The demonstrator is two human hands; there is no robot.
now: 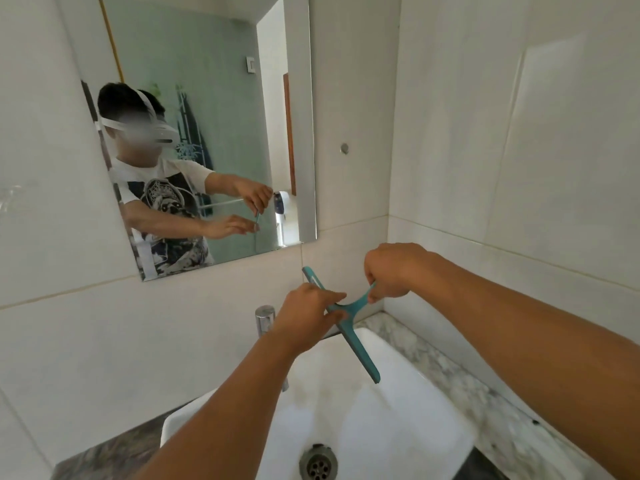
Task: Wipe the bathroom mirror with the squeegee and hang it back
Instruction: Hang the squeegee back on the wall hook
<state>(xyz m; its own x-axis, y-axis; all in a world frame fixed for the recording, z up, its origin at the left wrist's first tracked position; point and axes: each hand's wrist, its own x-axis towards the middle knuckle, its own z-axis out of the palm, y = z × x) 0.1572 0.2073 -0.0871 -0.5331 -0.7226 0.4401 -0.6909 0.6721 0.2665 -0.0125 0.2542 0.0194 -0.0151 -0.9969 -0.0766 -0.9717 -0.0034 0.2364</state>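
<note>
A teal squeegee [358, 348] hangs over the white sink, below the mirror [214, 98]. Its long blade runs from upper left to lower right. My right hand [391, 271] is closed around the end of its short handle. My left hand [308, 313] pinches the blade near where the handle joins it. The upper part of the blade shows above my left fingers; the lower part points down into the basin. The mirror is on the tiled wall at upper left and reflects a person with both arms stretched out.
A white sink [433, 420] with a metal drain [318, 462] lies under my arms. A chrome tap [265, 320] stands behind it at the left. A small round metal hook [344, 148] sits on the wall right of the mirror. A marble counter [440, 368] borders the sink.
</note>
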